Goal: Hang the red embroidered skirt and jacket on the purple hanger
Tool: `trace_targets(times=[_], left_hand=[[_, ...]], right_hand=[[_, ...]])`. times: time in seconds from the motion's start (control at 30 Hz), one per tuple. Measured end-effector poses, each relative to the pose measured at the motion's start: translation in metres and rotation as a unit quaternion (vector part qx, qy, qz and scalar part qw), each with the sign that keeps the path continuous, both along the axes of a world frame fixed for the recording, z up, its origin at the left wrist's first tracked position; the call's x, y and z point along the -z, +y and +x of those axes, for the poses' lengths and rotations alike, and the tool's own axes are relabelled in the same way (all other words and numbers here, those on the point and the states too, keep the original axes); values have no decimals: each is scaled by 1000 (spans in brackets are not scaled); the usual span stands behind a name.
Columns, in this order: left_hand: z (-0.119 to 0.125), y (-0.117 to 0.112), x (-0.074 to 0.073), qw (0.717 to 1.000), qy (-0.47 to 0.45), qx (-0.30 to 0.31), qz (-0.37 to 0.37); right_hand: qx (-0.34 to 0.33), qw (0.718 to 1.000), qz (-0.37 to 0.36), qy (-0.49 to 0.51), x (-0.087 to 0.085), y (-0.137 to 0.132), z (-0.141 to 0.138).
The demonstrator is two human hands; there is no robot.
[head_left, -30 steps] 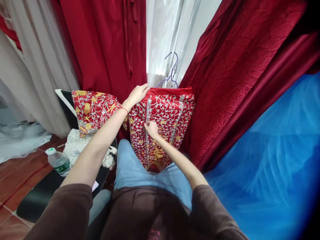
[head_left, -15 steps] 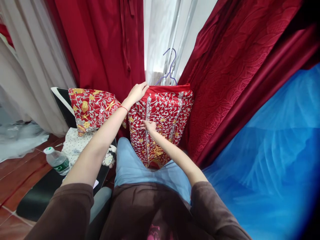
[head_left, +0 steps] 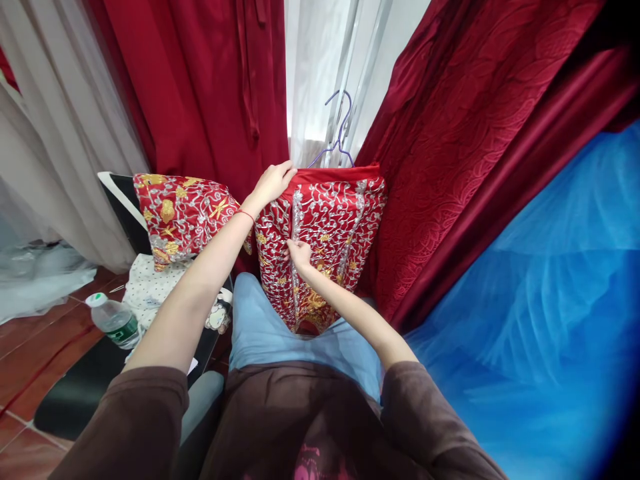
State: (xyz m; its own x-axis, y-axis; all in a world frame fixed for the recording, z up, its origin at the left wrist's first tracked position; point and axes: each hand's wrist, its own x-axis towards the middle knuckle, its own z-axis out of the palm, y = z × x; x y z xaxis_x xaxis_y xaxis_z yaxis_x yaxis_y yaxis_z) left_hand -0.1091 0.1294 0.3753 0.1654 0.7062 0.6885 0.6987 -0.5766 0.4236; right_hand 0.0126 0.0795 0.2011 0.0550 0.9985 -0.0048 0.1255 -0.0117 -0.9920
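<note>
A red embroidered skirt [head_left: 330,213] with silver and gold patterning and a plain red waistband hangs upright before my knees. Behind its waistband a purple hanger [head_left: 341,137] sticks up, its lower part hidden by the cloth. My left hand [head_left: 277,180] grips the waistband's left corner, fingers closed over the edge. Lower down, my right hand [head_left: 299,255] is closed in a pinch at the skirt's left silver-trimmed seam, where a narrow slit shows above the fingers. Whether a small zip pull lies in that pinch I cannot tell.
Left of me a chair [head_left: 75,393] carries a matching red embroidered garment [head_left: 183,213] over its backrest. A water bottle [head_left: 114,321] and a dotted white cloth [head_left: 150,290] rest on its seat. Red gowns [head_left: 200,87] hang behind; blue tulle [head_left: 530,320] spreads at right.
My right fingers have drawn closer together at the seam, and the slit above them shows more plainly. My left hand keeps its grip on the waistband. The view has shifted slightly.
</note>
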Motion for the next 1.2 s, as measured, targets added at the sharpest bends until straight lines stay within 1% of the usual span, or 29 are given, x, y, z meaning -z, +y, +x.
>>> trace_targets(times=[0.17,0.33,0.4,0.47,0.5,0.53,0.57,0.63,0.67,0.7,0.73,0.77,0.8,0.83,0.87,0.9,0.97,1.03,1.1,1.2], left_hand=[[-2,4,1,1000,8,-11,4],[3,3,4,997,-36,-64,3],[7,-1,5,995,-58,-74,29],[11,-8,11,988,-79,-102,82],[13,-12,17,981,-95,-128,112],[15,-17,27,971,-117,-157,139],[15,-23,40,959,-142,-185,162],[13,-36,75,941,-177,-220,184],[11,-43,96,942,-174,-223,183],[7,-50,117,952,-137,-213,171],[3,-57,137,968,-67,-188,153],[-1,-64,154,981,29,-143,125],[-4,-70,169,983,120,-100,91],[-6,-74,179,977,194,-69,55],[-7,-78,186,967,247,-52,17],[-5,-79,190,959,276,-57,-21],[3,-78,190,949,280,-108,-96],[15,-73,186,940,259,-159,-153],[26,-68,182,936,251,-170,-179],[32,-64,179,937,256,-151,-184]], right_hand=[[-25,998,19,-48,-9,-10,14],[-76,992,23,-93,-20,-10,25],[-94,989,25,-109,-22,-10,27],[-110,987,26,-118,-24,-12,28],[-117,986,24,-119,-24,-12,29],[-123,985,21,-119,-25,-13,29],[-128,985,16,-118,-26,-13,30],[-138,984,6,-114,-29,-13,33],[-142,984,1,-111,-30,-12,34],[-147,983,-3,-107,-31,-11,35],[-151,983,-7,-103,-32,-11,36],[-153,983,-10,-98,-33,-10,37],[-153,984,-14,-93,-33,-9,38],[-150,985,-17,-89,-33,-8,38],[-143,986,-20,-85,-33,-7,38],[-135,987,-22,-81,-33,-6,37],[-117,990,-24,-72,-32,-4,34],[-100,993,-25,-60,-31,-5,31],[-85,995,-25,-46,-33,-7,26],[-66,997,-22,-19,-40,-12,18]])
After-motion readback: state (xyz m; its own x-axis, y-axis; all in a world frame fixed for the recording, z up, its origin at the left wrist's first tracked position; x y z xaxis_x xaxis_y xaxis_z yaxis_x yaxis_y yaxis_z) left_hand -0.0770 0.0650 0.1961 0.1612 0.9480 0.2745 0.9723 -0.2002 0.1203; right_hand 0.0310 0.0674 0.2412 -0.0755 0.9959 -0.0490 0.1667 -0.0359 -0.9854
